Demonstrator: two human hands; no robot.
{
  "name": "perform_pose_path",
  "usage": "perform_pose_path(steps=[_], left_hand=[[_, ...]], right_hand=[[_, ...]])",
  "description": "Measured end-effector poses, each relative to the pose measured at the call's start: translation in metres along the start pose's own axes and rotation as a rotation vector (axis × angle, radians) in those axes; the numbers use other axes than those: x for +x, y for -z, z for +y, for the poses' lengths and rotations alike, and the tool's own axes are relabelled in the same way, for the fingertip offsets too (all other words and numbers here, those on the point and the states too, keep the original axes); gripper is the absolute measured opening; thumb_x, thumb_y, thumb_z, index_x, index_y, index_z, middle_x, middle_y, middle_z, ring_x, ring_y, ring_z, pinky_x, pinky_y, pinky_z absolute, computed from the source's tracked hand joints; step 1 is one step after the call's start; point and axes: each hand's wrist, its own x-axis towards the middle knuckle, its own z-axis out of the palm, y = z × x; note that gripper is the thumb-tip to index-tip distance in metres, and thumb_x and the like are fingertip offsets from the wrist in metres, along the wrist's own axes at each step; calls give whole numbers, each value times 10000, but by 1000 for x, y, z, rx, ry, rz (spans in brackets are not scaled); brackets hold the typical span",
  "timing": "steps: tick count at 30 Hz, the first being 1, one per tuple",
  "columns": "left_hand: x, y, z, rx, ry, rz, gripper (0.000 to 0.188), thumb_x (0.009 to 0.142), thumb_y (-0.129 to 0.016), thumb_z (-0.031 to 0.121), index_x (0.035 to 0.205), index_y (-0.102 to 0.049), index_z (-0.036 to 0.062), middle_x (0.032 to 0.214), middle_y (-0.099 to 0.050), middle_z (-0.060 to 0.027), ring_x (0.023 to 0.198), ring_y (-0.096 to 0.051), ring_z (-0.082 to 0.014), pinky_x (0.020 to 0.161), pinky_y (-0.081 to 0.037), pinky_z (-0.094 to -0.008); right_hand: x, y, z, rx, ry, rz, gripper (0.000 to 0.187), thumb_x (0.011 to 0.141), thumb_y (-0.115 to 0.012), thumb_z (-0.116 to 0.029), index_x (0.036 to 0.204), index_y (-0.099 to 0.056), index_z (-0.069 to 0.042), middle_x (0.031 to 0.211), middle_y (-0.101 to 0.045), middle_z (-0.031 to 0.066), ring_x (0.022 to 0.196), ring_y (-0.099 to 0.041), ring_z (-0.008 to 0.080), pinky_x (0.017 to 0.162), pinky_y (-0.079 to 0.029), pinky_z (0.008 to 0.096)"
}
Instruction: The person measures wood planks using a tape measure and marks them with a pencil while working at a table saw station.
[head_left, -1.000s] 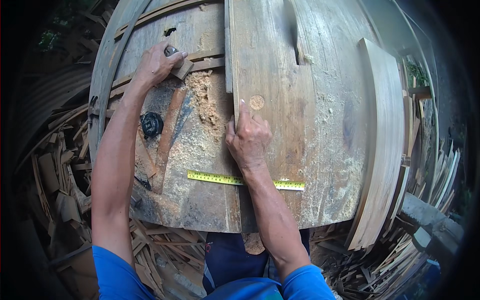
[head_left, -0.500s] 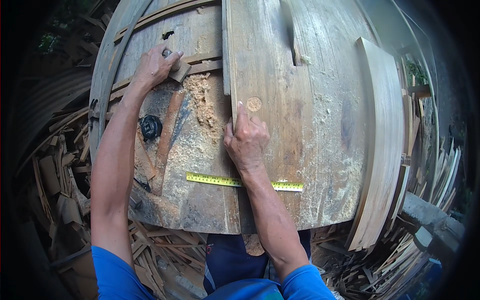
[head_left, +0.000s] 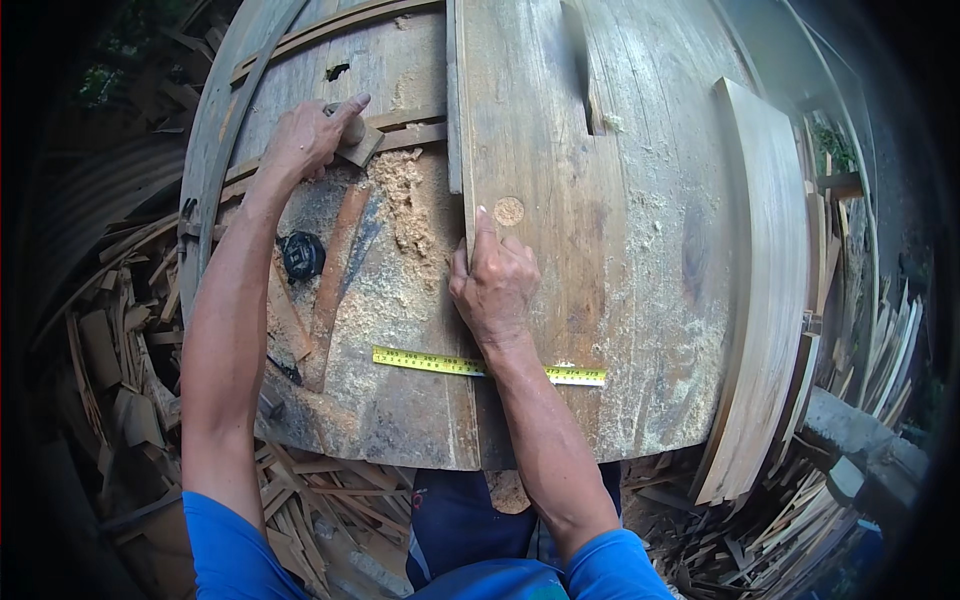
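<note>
At the upper left of the wooden table (head_left: 400, 420), my left hand (head_left: 300, 140) is closed around a small wooden block tool (head_left: 362, 145), one finger stretched out over it. Most of the tool is hidden in the palm. My right hand (head_left: 497, 282) rests at the middle of the table, its thumb and curled fingers pinching the near end of a long thin wooden strip (head_left: 467, 185). Its index finger lies extended along the strip. Beyond that fingertip is a round patch of sawdust (head_left: 509, 210). A yellow measuring tape piece (head_left: 425, 360) lies across the table, partly under my right forearm.
A black round case (head_left: 302, 256) and a brown wooden piece (head_left: 340, 280) lie left of heaped sawdust (head_left: 405, 200). A broad curved plank (head_left: 765, 290) leans along the table's right edge. Wood offcuts (head_left: 100, 350) pile up on both sides. A slot (head_left: 590, 115) cuts the tabletop.
A finger of my left hand has straightened and lifted a little off the block tool. My right hand stays in place on the strip.
</note>
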Motion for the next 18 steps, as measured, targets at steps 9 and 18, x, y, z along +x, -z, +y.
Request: perform_pose_path(steps=[9, 18], left_hand=[[12, -5, -13, 191, -143, 132, 761, 957, -503, 655, 1127, -675, -67, 943, -714, -275, 905, -728, -356, 811, -570, -468], [3, -10, -10, 138, -327, 306, 594, 952, -528, 588, 1047, -733, 39, 988, -718, -270, 998, -703, -383, 894, -529, -490]], right_hand=[[0, -1, -1, 6, 7, -1, 600, 722, -799, -140, 1269, -632, 43, 686, -582, 90, 665, -577, 227, 638, -441, 377], [-1, -1, -3, 20, 8, 17, 615, 715, -796, -144, 1279, -627, 34, 689, -579, 93, 661, -579, 242, 637, -441, 383]])
